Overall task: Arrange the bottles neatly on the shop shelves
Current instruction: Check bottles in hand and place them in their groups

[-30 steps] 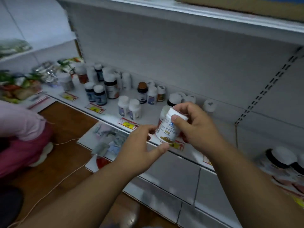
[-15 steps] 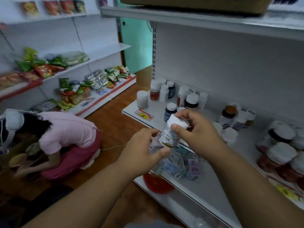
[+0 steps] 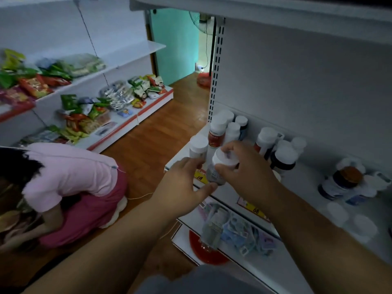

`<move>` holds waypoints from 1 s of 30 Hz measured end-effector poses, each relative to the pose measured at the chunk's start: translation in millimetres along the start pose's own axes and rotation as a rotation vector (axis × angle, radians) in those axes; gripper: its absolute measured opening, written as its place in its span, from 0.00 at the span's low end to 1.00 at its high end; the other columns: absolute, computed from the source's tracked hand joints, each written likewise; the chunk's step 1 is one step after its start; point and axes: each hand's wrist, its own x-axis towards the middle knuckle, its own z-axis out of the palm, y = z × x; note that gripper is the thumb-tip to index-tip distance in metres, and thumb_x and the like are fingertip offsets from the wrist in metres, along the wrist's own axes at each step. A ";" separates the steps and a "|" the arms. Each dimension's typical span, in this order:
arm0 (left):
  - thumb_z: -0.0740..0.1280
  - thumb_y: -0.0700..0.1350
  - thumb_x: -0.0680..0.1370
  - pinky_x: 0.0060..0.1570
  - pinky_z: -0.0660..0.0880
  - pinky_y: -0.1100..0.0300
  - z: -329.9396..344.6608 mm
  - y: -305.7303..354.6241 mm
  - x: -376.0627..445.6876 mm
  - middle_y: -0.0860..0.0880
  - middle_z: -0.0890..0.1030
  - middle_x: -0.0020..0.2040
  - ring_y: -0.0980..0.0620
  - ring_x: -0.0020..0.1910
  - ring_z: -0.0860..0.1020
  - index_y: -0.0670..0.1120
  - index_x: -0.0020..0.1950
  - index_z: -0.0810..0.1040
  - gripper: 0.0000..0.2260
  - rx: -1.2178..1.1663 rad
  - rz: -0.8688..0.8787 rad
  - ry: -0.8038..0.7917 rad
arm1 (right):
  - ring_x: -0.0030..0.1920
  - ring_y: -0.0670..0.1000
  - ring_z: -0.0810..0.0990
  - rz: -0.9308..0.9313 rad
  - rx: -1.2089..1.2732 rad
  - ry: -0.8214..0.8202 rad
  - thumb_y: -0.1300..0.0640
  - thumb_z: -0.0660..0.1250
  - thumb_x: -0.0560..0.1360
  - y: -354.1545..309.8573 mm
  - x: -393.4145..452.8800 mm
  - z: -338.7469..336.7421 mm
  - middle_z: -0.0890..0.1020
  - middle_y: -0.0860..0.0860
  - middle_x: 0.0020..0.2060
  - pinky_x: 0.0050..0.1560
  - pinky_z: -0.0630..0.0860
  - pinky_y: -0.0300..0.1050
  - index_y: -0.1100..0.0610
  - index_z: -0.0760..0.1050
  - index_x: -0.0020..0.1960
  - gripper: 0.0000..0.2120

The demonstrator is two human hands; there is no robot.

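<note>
A small white pill bottle (image 3: 216,170) with a white cap is held at the front edge of the white shelf (image 3: 301,187). My right hand (image 3: 244,168) grips its cap and upper part. My left hand (image 3: 182,187) supports its lower part, thumb under the base. Just behind stand a white-capped bottle (image 3: 198,146) and a red-labelled bottle (image 3: 216,134) at the shelf's left end. Several more bottles (image 3: 282,155) stand along the back. A dark bottle with a brown cap (image 3: 343,181) stands further right.
A person in a pink top (image 3: 70,177) crouches on the wooden floor (image 3: 152,141) to the left. Snack packets (image 3: 89,115) fill the white shelves beyond. The lower shelf holds paper notes (image 3: 239,232) and a red item (image 3: 203,249). An upper shelf (image 3: 275,11) hangs overhead.
My view has swung left along the shelf, toward its left end. Both hands have kept hold of the white bottle and brought it near the leftmost bottles.
</note>
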 end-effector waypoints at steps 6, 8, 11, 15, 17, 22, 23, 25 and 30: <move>0.71 0.59 0.71 0.61 0.67 0.58 -21.0 -46.2 59.1 0.50 0.70 0.67 0.50 0.65 0.67 0.51 0.69 0.69 0.29 0.159 0.228 -0.020 | 0.49 0.47 0.73 0.104 -0.155 0.054 0.50 0.69 0.73 0.2 24.0 27.3 0.72 0.47 0.52 0.46 0.70 0.45 0.49 0.71 0.56 0.14; 0.70 0.59 0.72 0.67 0.65 0.51 -27.0 -54.8 84.5 0.49 0.65 0.72 0.47 0.70 0.63 0.53 0.73 0.63 0.32 0.312 0.322 -0.103 | 0.51 0.48 0.72 0.141 -0.175 0.073 0.52 0.69 0.73 -0.8 30.3 38.7 0.72 0.47 0.53 0.48 0.71 0.46 0.51 0.71 0.56 0.14; 0.70 0.57 0.73 0.66 0.67 0.47 -24.9 -61.0 115.0 0.47 0.61 0.75 0.44 0.72 0.61 0.53 0.75 0.58 0.35 0.478 0.533 -0.251 | 0.53 0.50 0.73 0.192 -0.226 0.087 0.53 0.69 0.73 4.9 38.7 54.9 0.72 0.50 0.53 0.51 0.72 0.47 0.53 0.71 0.57 0.15; 0.70 0.49 0.73 0.59 0.73 0.47 -9.6 -63.4 131.1 0.44 0.67 0.68 0.42 0.63 0.70 0.52 0.72 0.62 0.30 0.570 0.695 -0.360 | 0.55 0.52 0.74 0.272 -0.245 0.078 0.55 0.70 0.72 16.2 40.1 65.9 0.74 0.53 0.56 0.55 0.71 0.47 0.53 0.71 0.62 0.20; 0.69 0.46 0.73 0.57 0.73 0.50 -4.6 -65.1 131.8 0.43 0.67 0.67 0.42 0.60 0.70 0.50 0.71 0.62 0.28 0.581 0.719 -0.353 | 0.56 0.52 0.74 0.284 -0.256 0.076 0.56 0.70 0.72 16.8 39.9 69.9 0.74 0.53 0.57 0.55 0.71 0.47 0.53 0.70 0.63 0.21; 0.66 0.47 0.76 0.57 0.72 0.50 4.9 -64.7 137.8 0.42 0.67 0.66 0.42 0.60 0.68 0.45 0.71 0.61 0.26 0.522 0.713 -0.360 | 0.53 0.55 0.75 0.308 -0.301 0.085 0.56 0.69 0.72 12.5 45.7 76.3 0.74 0.54 0.55 0.53 0.74 0.52 0.52 0.68 0.62 0.20; 0.65 0.47 0.77 0.58 0.72 0.50 7.1 -64.4 137.8 0.41 0.67 0.66 0.42 0.60 0.68 0.45 0.71 0.61 0.25 0.512 0.701 -0.368 | 0.52 0.55 0.75 0.314 -0.301 0.089 0.56 0.69 0.72 11.9 45.3 77.0 0.73 0.54 0.55 0.53 0.74 0.53 0.52 0.68 0.62 0.20; 0.64 0.48 0.77 0.58 0.72 0.49 10.0 -64.6 137.4 0.41 0.67 0.66 0.41 0.60 0.68 0.45 0.72 0.61 0.25 0.493 0.686 -0.370 | 0.52 0.56 0.76 0.317 -0.321 0.099 0.55 0.69 0.73 10.1 44.9 78.7 0.73 0.55 0.55 0.52 0.74 0.54 0.52 0.68 0.62 0.19; 0.65 0.51 0.77 0.61 0.71 0.49 9.4 -63.1 138.8 0.42 0.64 0.70 0.41 0.64 0.67 0.45 0.76 0.55 0.32 0.473 0.652 -0.382 | 0.54 0.59 0.75 0.335 -0.354 0.103 0.57 0.67 0.73 4.5 48.5 79.7 0.73 0.57 0.57 0.53 0.74 0.56 0.55 0.67 0.64 0.21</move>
